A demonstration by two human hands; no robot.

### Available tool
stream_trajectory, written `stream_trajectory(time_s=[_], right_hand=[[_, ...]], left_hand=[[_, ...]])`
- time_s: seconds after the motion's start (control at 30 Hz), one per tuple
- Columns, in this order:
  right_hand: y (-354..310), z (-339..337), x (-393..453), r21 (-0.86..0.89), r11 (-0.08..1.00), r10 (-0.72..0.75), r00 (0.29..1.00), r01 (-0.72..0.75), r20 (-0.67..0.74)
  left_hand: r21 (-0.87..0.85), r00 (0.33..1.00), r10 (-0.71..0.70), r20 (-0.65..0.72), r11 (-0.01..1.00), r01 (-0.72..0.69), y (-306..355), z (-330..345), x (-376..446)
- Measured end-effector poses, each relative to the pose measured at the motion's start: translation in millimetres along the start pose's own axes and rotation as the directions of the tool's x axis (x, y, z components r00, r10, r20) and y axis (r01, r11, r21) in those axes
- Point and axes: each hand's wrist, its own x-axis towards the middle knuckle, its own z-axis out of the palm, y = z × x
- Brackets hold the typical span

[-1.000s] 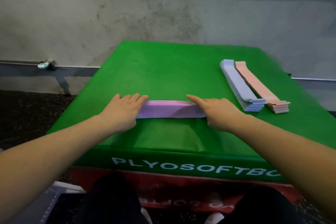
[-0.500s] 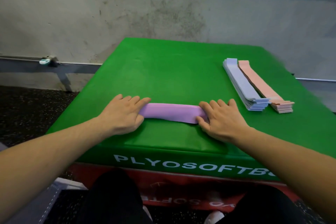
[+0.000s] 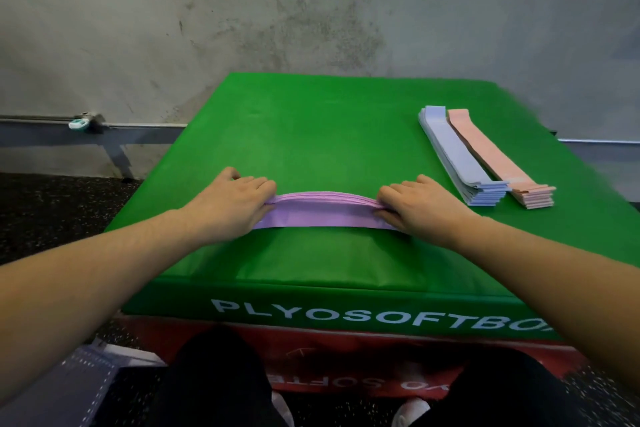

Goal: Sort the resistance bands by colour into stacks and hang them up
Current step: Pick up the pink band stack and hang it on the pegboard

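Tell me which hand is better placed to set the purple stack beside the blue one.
Right, probably. The right hand grips the purple stack's end nearer the blue stack; the left hand holds the far end.

Single head-worn view, forward and down, close over the green box point(image 3: 332, 135).
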Motion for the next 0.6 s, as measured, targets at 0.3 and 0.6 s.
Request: stream_trajectory(time_s=[0.3,0.6], right_hand=[[4,-6,-11,0.137,0.990,0.001,0.996,-0.013,0.090],[3,-27,-17,0.388,0.906,0.132,0.985,-0.167,0.115]], left_hand=[[-0.099,0.962,0.141,-0.233,0.981,-0.168,-6,18,-3],[-0.081,0.887,0.260,-0.382,0.947,-0.312,-8,-20,-24]])
